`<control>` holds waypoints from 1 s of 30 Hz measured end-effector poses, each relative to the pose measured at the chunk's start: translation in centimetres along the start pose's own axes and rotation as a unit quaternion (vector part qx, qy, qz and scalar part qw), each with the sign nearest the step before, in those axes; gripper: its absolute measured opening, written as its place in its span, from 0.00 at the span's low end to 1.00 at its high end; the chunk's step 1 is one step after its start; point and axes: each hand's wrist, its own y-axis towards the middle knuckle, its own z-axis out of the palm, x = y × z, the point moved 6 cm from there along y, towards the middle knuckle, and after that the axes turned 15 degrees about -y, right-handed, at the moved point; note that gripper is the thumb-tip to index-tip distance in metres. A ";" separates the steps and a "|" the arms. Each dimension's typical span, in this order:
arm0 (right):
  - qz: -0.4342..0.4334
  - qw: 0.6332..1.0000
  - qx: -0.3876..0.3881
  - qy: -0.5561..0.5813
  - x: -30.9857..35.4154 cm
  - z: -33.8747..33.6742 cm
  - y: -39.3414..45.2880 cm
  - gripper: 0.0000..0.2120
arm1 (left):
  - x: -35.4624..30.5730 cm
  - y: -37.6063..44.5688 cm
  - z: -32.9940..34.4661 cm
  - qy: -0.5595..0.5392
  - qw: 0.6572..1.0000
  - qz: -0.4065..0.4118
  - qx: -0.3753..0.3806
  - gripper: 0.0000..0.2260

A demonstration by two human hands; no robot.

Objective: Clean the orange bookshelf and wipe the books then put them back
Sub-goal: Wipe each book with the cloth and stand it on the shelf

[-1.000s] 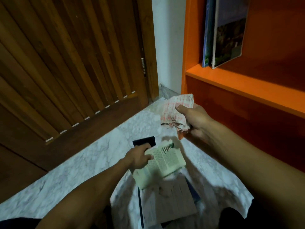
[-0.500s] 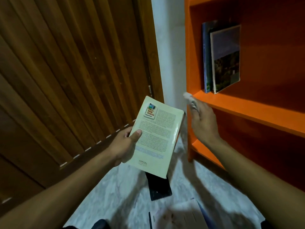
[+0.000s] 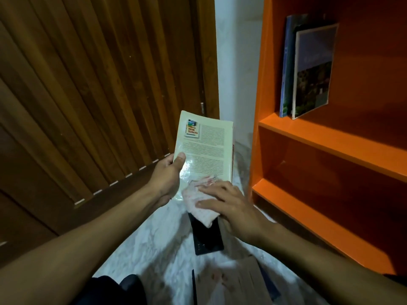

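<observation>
My left hand grips a cream paperback book by its left edge, back cover facing me, held up in front of the door. My right hand lies flat on a white cloth with red checks, pressing it against the book's lower end. The orange bookshelf stands to the right. Two books lean upright against its left wall on the upper shelf. The lower shelves show no books.
A slatted wooden door fills the left. A black book lies on the marble floor below my hands, and more books are stacked nearer to me. A white wall strip separates door and shelf.
My left hand lifted the cream book off the floor pile and holds it up. My right hand swung from the shelf edge back to the book and now presses the cloth on its cover.
</observation>
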 end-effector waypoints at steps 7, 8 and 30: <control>0.121 0.971 0.042 0.203 -2.9 -2.5 0.4 0.23 | -0.4 -2.2 -1.2 0.104 0.994 -0.030 -0.009 0.14; 0.166 0.963 0.000 0.213 -4.1 -3.4 0.7 0.21 | -0.3 -2.7 -1.2 0.118 0.992 -0.038 -0.003 0.14; 0.223 0.974 0.009 0.036 -2.5 -0.2 1.7 0.27 | 2.5 -5.1 1.9 0.084 0.988 -0.127 0.001 0.17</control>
